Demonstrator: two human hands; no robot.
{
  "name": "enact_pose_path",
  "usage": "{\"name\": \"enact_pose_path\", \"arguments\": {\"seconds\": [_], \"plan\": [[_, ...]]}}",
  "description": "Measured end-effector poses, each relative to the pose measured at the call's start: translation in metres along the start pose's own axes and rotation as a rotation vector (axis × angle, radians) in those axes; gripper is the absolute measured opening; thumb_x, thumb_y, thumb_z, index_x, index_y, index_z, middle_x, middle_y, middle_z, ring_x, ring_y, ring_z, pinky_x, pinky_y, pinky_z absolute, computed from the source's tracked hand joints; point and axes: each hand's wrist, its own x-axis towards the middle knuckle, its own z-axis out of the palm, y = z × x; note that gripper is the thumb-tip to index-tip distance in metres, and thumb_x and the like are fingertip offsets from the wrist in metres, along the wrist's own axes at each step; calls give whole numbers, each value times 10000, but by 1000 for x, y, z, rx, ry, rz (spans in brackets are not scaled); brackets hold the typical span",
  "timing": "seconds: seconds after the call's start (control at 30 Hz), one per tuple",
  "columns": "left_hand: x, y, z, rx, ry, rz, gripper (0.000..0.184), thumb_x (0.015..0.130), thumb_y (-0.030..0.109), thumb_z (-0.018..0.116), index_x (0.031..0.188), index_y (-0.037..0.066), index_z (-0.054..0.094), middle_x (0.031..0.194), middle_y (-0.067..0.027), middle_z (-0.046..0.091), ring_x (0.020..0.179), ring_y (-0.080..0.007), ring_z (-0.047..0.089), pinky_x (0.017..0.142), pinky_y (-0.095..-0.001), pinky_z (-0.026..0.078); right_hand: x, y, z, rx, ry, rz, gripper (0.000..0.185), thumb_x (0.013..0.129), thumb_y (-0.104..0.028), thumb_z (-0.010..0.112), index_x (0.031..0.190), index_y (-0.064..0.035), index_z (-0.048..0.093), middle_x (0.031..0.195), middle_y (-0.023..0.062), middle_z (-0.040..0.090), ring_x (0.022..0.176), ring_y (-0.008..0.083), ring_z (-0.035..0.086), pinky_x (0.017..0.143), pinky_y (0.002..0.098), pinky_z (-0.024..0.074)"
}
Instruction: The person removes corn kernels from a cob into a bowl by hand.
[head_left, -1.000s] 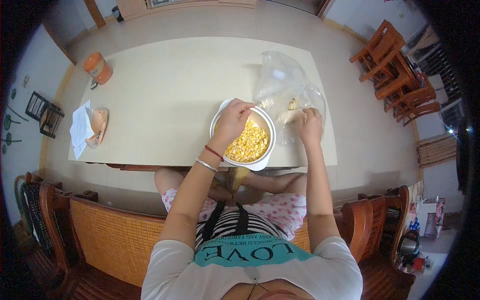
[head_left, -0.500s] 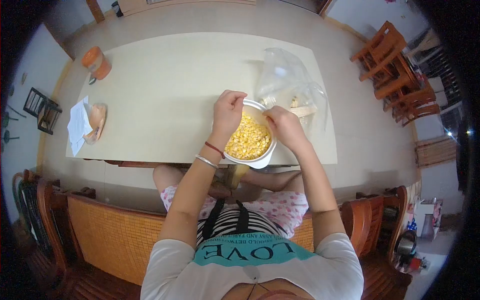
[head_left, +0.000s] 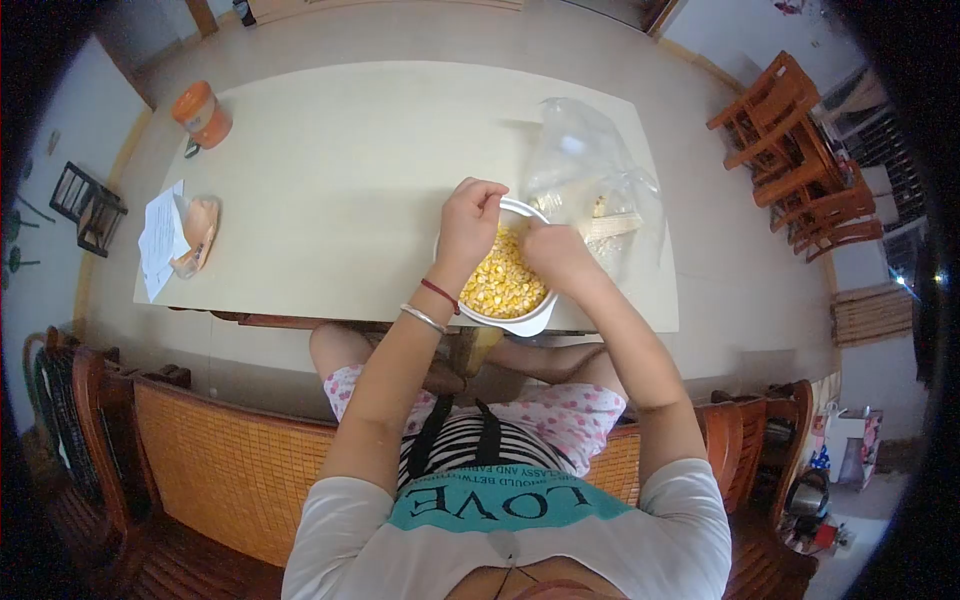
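Observation:
A white bowl (head_left: pixel 527 324) of loose yellow corn kernels (head_left: pixel 497 287) sits at the near edge of the table. Over the bowl's left rim is my left hand (head_left: pixel 470 222), its fingers pressed together in a pinch; whatever is between them is too small to name. My right hand (head_left: pixel 560 258) is curled above the right side of the bowl, over the kernels. Its fingertips are hidden, so what it grips does not show. Just beyond the bowl lies a clear plastic bag (head_left: pixel 580 145) with pale stripped corncobs (head_left: pixel 612 226) in it.
On the cream table (head_left: pixel 340 150) stand an orange container (head_left: pixel 203 115) at the far left and, nearer, white papers (head_left: pixel 160 240) beside an orange-brown packet (head_left: pixel 198 235). Wooden chairs (head_left: pixel 775 110) are stacked to the right. A wooden bench (head_left: pixel 230 450) is behind me.
My right hand has dipped slightly left, further over the kernels, with its fingers tucked under. My left hand keeps its pinch at the rim. The whole view has shifted slightly.

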Motion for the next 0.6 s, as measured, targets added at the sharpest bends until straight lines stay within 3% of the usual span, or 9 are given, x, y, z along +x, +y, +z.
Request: {"name": "enact_pose_path", "arguments": {"seconds": [0.07,0.27,0.37,0.5,0.6], "plan": [[0,1,0,11,-7,-16,107,825,7,554,878,9,647,832,-96,590,699,-192,576,639,-282,471,-7,10,-7,159,22,43,169,793,-100,516,854,31,604,898,222,614,765,354,636,646,417,519],[0,-2,1,2,-18,-42,103,832,22,558,884,12,646,867,-106,603,752,-212,606,675,-293,490,-45,55,-43,511,193,243,147,820,-119,537,846,24,560,849,208,580,803,372,583,708,413,465],[1,5,-2,81,-14,-23,103,835,28,555,886,12,643,874,-106,603,760,-216,608,683,-293,492,-58,88,-35,526,319,313,118,821,-94,541,837,22,555,849,208,575,780,361,574,695,407,453],[1,4,0,59,-20,-50,102,837,32,556,889,13,642,861,-106,596,745,-215,598,676,-289,485,-64,120,-11,513,322,445,111,823,-54,524,858,38,573,884,214,589,844,360,581,747,400,459],[0,3,0,53,-29,-66,101,836,32,558,890,15,643,848,-102,591,728,-208,588,664,-288,479,-67,134,12,562,451,394,151,825,-38,515,920,45,598,955,219,600,916,353,585,800,387,462]]}}
